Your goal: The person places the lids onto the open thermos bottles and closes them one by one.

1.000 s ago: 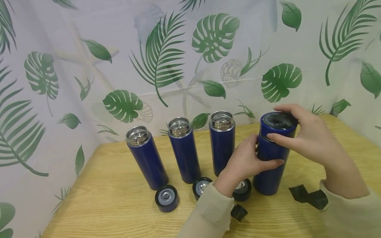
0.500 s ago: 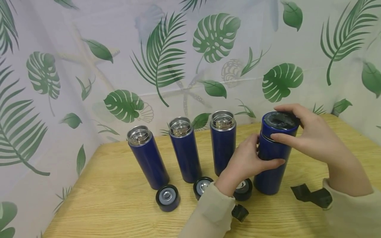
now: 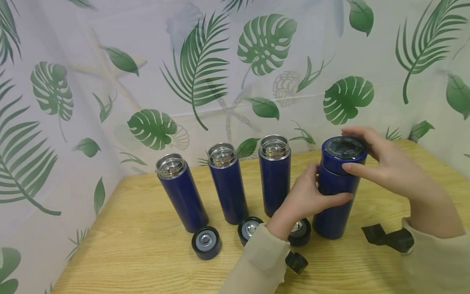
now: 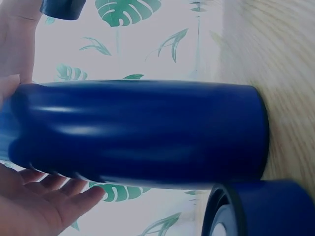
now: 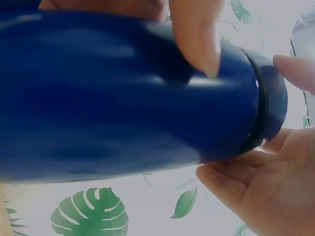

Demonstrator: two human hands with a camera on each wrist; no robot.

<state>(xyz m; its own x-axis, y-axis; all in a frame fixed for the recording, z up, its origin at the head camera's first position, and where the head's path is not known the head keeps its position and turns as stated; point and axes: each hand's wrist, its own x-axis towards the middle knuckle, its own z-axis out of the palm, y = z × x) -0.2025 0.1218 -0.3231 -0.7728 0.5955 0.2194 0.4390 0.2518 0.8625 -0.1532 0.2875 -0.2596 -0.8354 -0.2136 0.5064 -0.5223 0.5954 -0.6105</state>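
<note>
A blue thermos bottle point(image 3: 334, 216) stands upright at the right end of a row, its lid point(image 3: 332, 164) on top. My left hand point(image 3: 302, 198) grips its body, thumb across the front and fingers behind. My right hand point(image 3: 394, 167) holds the lid, with the thumb point(image 5: 298, 73) at its side and the other fingers around the far side. A narrow seam shows between lid and body in the right wrist view. The lower body point(image 4: 162, 132) reaches down to the table in the left wrist view.
Several more blue bottles, uncapped with bare steel necks, include a left one point(image 3: 183, 196), a middle one point(image 3: 229, 190) and a third point(image 3: 274, 179). Upturned lids lie before them: left point(image 3: 206, 243), middle point(image 3: 247, 229), right point(image 3: 300, 232). Black strips point(image 3: 391, 237) show near the right sleeve. A leaf-print cloth point(image 3: 227, 73) hangs behind.
My right hand has shifted slightly right, its thumb sliding along the lid's front as the lid turns a little. The left hand keeps its grip on the body.
</note>
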